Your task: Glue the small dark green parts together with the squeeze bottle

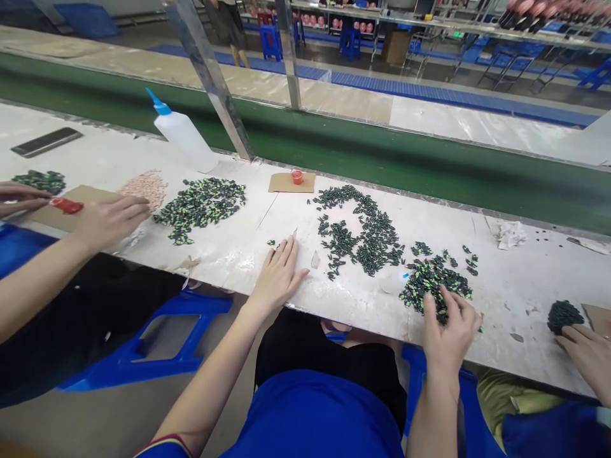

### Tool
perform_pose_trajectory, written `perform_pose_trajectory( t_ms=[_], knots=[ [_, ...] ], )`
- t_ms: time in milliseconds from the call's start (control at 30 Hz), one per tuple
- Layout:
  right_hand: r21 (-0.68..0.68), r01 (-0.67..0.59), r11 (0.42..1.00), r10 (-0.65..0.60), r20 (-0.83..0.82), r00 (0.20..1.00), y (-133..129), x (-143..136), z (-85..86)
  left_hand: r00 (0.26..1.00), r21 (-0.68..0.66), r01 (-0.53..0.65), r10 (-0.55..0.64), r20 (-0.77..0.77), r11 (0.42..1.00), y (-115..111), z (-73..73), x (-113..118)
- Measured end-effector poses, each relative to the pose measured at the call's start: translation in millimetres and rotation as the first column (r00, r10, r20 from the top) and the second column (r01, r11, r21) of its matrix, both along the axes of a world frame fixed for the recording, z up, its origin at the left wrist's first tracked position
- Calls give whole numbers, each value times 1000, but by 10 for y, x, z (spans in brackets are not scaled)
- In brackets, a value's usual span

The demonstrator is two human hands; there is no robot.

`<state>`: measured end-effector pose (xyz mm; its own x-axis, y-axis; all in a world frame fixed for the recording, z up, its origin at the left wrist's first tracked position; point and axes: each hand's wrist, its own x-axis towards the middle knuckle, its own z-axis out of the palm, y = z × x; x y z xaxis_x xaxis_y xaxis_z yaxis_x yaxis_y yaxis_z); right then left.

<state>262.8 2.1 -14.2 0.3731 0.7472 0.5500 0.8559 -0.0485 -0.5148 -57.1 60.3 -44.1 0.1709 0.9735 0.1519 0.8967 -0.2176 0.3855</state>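
My left hand (281, 272) lies on the white table with its fingers stretched out. Just beyond its fingertips is a small black-and-green piece (271, 242), and a thin pointed tip shows beside them. My right hand (451, 327) reaches over a pile of small black pieces with bright green spots (432, 277). Its thumb and fingers are apart at the near side of that pile, and nothing shows between them. Between my hands spreads a loose heap of small plain dark pieces (379, 235).
A red cap of paste (296, 177) stands on a cardboard piece (277, 183). Left are a black-and-green pile (203, 203), pink pieces (146, 186) and a white squeeze bottle (188, 140). Co-workers' hands work at both sides. A metal post (210, 76) and green belt (334, 143) lie beyond.
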Motion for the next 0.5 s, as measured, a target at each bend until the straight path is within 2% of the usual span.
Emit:
perform_pose_trajectory(
  t_ms=[100, 167, 367, 433, 500],
  knots=[
    [-67, -169, 983, 168, -7, 986, 7, -195, -21, 989, -48, 146, -148, -31, 988, -41, 61, -1],
    [-109, -229, 967, 229, -16, 973, 34, -303, -58, 974, -77, 224, -227, -25, 972, -58, 124, -30],
    [-80, -251, 965, 252, -3, 968, 165, -400, -165, 892, -185, 453, -444, 92, 872, -130, 339, -159],
    [-62, -260, 964, 259, -20, 966, 187, -396, -156, 899, -137, 431, -410, 156, 892, -122, 361, -198],
    [-42, -280, 959, 276, -85, 957, 186, -406, -124, 934, -34, 308, -295, 203, 951, -70, 340, -228]
  ],
)
